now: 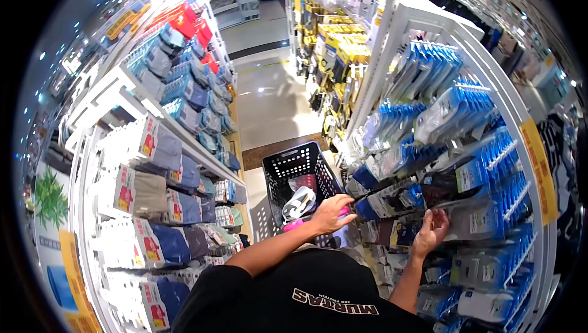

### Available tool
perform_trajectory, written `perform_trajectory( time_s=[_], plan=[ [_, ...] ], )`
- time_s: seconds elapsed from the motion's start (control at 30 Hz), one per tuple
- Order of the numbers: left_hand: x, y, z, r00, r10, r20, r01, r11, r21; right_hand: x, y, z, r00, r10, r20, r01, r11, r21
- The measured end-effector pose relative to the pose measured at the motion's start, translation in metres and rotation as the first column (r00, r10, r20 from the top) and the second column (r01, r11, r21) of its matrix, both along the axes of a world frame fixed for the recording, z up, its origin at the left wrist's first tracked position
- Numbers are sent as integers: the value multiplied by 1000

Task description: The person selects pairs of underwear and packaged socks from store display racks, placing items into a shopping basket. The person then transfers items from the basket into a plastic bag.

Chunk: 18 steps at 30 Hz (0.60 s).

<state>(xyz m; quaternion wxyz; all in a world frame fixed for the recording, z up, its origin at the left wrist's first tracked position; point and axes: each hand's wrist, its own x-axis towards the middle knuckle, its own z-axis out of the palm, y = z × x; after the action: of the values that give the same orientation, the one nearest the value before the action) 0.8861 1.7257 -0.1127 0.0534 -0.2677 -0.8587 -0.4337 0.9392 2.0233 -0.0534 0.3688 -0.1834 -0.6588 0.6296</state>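
Note:
My left hand (331, 215) reaches over the near right part of a dark perforated shopping basket (273, 174). Its fingers are stretched out and the thumb stands apart. The fingertips are near the end of a thin dark strip in front of the hanging packs; I cannot make out whether they touch it. Close to the rack on the right, my right hand (431, 231) is palm up with fingers loosely bent and apart. Beside it hangs a grey clear-wrapped pack (471, 220). Inside the basket lie a white item (299, 203) and something pink (294, 225).
A tall rack with blue-carded packs (429, 67) stands close on my right. On the left, shelves hold folded, carded textiles (165, 149). Yellow-carded goods (343, 45) hang farther ahead. A tiled aisle (263, 97) runs between the racks.

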Motion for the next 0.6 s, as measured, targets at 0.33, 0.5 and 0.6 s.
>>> perform_trajectory(
  time_s=[0.33, 0.5, 0.6],
  plan=[
    [-59, 153, 81, 994, -107, 15, 98, 952, 290, -29, -5, 35, 969, 127, 210, -162, 975, 155],
    [-56, 176, 80, 962, -200, 186, 114, 912, 394, -36, 7, 19, 995, -14, 97, -23, 929, 369],
    [-48, 167, 102, 968, -157, 196, 73, 923, 378, -25, 10, 7, 998, -19, 52, 10, 985, 173]
  ],
)
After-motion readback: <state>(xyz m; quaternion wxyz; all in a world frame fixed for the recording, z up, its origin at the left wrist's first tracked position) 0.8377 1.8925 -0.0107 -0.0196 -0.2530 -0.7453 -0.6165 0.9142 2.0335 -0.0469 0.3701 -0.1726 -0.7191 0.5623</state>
